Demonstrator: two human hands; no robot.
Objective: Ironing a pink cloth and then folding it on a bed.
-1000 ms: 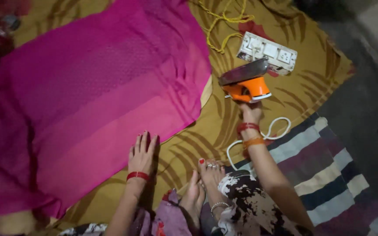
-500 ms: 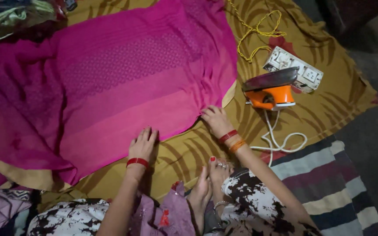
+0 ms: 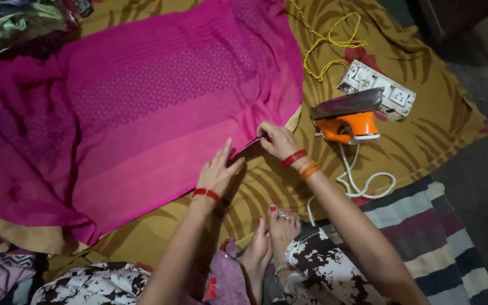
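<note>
Fingers of the right hand, off the iron now, are pinching the pink cloth's near edge; the left hand is resting flat, released, beside it.

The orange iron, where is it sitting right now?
In the head view the orange iron stands on the patterned floor cloth at right, just in front of a white socket board, beyond the right hand pinching the pink fabric.
</note>
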